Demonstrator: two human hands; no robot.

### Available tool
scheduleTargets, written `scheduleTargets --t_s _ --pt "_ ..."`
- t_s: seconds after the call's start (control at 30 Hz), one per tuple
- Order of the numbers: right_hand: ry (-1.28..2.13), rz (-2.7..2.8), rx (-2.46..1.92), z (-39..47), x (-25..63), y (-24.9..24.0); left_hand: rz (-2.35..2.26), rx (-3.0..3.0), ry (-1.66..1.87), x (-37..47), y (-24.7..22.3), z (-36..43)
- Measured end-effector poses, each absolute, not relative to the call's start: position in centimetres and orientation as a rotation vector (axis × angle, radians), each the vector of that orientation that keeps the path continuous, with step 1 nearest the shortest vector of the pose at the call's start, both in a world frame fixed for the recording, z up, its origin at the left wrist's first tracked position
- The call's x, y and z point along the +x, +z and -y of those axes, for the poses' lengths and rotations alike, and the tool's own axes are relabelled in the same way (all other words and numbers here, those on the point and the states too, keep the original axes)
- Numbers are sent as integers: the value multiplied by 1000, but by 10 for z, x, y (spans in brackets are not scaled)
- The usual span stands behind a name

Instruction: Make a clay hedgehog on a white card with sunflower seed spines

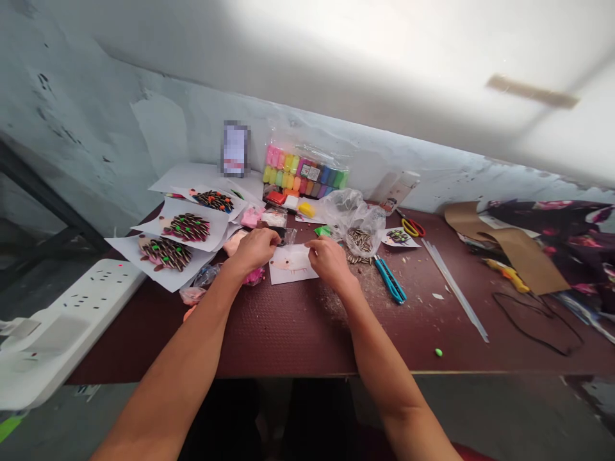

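- I look down through the head camera at two bare hands over a dark red table [288, 339].
- Between the hands a white card [303, 274] lies flat, near the table's middle, bearing a small pink animal figure [287, 264] with a dark spot for an eye.
- The left hand [257, 248] is bent over the card's upper left, near a dark packet [273, 219]; its fingertips look close together, but I cannot tell whether they pinch anything.
- The right hand [330, 259] is at the card's upper right corner, fingers curled; whether they grip the card or something small, I cannot tell.
- Just beyond the right hand, a clear plastic bag [343, 206] holds striped seeds [364, 242], some spilling onto the table.
- Right of that hand I see a blue-handled tool [391, 282] and, farther back, red-and-yellow scissors [412, 228].
- To the left, overlapping paper sheets [120, 246] carry seed-covered animals dotted with green and orange.
- Against the wall stands a pack of many-coloured clay [312, 173].
- A white power strip [91, 301] fills the left edge.
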State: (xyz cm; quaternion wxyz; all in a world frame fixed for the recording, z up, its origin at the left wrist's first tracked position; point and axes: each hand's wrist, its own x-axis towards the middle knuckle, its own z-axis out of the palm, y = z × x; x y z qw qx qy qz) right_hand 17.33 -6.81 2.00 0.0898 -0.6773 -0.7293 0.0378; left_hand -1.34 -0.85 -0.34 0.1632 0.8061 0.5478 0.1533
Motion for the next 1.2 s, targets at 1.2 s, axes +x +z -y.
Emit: scheduleTargets --t_s 1.2 --pt "109 2258 -2055 55 185 2 -1559 2422 571 -10 -15 4"
